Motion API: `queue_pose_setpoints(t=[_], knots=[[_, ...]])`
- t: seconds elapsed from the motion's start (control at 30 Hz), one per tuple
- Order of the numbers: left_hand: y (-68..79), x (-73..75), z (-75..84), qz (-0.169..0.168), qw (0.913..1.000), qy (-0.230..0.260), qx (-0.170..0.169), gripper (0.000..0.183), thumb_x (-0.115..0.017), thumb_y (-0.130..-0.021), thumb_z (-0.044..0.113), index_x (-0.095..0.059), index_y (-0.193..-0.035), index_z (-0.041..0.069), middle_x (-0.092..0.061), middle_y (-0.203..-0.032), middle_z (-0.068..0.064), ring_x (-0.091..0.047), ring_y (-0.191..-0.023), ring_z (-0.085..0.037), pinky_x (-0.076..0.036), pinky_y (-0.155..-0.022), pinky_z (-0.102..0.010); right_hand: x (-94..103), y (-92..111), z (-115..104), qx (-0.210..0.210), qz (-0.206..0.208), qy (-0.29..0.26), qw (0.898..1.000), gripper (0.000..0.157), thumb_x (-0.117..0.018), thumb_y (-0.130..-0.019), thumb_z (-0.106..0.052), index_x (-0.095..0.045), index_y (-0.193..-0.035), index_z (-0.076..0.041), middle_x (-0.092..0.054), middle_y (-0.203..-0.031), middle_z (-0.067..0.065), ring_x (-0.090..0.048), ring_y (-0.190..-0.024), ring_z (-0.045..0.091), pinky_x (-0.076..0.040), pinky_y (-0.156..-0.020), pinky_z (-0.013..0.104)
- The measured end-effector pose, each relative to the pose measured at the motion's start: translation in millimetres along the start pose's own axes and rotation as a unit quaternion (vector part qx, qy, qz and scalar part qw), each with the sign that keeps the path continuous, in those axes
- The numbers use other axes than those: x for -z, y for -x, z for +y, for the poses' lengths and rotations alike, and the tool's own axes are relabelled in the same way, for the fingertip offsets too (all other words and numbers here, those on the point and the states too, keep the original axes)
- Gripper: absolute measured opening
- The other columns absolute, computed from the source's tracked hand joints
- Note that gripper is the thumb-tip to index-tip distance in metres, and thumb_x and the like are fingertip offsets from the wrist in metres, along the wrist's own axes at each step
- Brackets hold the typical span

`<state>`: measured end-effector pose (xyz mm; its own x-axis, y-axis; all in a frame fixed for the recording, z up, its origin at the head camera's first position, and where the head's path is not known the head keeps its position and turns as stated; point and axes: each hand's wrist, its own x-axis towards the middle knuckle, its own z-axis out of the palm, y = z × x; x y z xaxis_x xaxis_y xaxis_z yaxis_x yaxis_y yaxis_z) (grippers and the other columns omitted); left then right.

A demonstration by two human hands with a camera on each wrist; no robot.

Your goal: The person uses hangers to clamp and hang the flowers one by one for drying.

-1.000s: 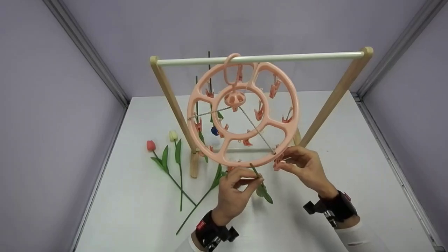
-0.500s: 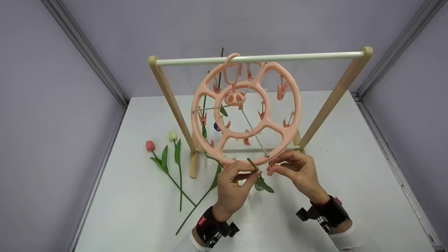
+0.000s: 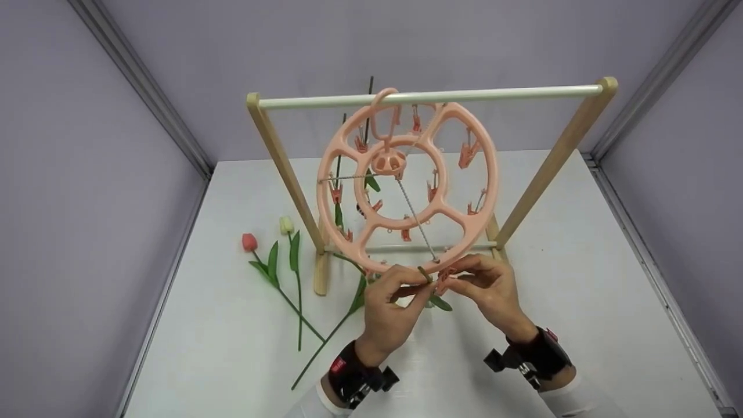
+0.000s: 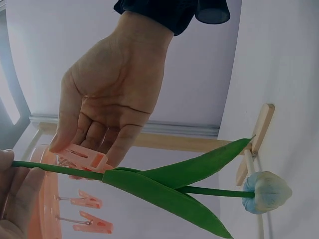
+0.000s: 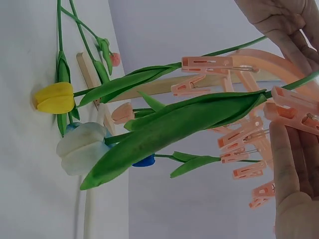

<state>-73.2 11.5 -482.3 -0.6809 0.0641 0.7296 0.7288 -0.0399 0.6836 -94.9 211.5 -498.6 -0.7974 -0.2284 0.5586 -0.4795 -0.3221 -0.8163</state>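
My left hand (image 3: 392, 305) pinches the upper stem of an artificial tulip (image 4: 268, 191), whose white and pale-blue bloom hangs downward below green leaves. My right hand (image 3: 490, 290) holds a pink clothespin (image 4: 84, 157) between thumb and fingers. That clothespin hangs from the near rim of a round pink drying hanger (image 3: 492, 168). In the right wrist view the stem lies right against the clothespin; whether it sits between the clip's jaws I cannot tell. Other tulips hang bloom-down from the hanger's clips, among them a blue one (image 5: 144, 160) and a pale pink one (image 5: 122, 113).
A wooden stand with a white top rod (image 3: 493, 94) carries the hanger by its hook. On the white table (image 3: 232, 348) at left lie a red tulip (image 3: 249, 241), a cream tulip (image 3: 286, 225) and a yellow tulip (image 5: 55, 98). Several more clothespins dangle around the rings.
My right hand has moved left with the clothespin, toward the stem in my left hand. The hanger has turned a little. My left hand has stayed nearly in place.
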Motion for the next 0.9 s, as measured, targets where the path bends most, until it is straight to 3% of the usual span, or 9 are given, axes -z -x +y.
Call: queue_pose_setpoints(t=[0.4, 0.6, 0.9], knots=[[-3.1, -4.8, 0.4, 0.000, 0.9999, -0.010, -0.009, 0.015, -0.080, -0.088, -0.007, -0.073, -0.099, 0.001, -0.072, -0.093, -0.016, -0.076, -0.083, -0.023, -0.067, -0.076, -0.027, -3.3, -1.9, -2.1, 0.027, -0.019, 0.058, 0.998, 0.032, -0.065, -0.081, 0.031, -0.071, -0.107, 0.014, -0.080, -0.114, 0.008, -0.078, -0.100, 0.016, -0.067, -0.082, 0.028], [-4.0, -5.4, 1.5, -0.001, 0.9999, -0.013, 0.000, 0.014, -0.079, -0.090, -0.005, -0.073, -0.100, 0.001, -0.072, -0.092, -0.015, -0.076, -0.080, -0.022, -0.066, -0.071, -0.024, -4.3, 0.7, -2.4, 0.027, -0.010, 0.091, 0.995, 0.031, -0.069, -0.079, 0.029, -0.072, -0.105, 0.012, -0.079, -0.111, 0.003, -0.078, -0.100, 0.013, -0.066, -0.082, 0.026], [-2.9, -2.3, 1.0, -0.002, 0.9988, -0.041, 0.026, 0.011, -0.080, -0.092, 0.001, -0.073, -0.099, 0.003, -0.073, -0.093, -0.013, -0.077, -0.085, -0.022, -0.066, -0.074, -0.024, -2.8, 3.6, -1.6, 0.029, -0.014, 0.145, 0.989, 0.036, -0.074, -0.078, 0.026, -0.070, -0.110, 0.010, -0.078, -0.111, 0.004, -0.076, -0.102, 0.010, -0.064, -0.085, 0.023]])
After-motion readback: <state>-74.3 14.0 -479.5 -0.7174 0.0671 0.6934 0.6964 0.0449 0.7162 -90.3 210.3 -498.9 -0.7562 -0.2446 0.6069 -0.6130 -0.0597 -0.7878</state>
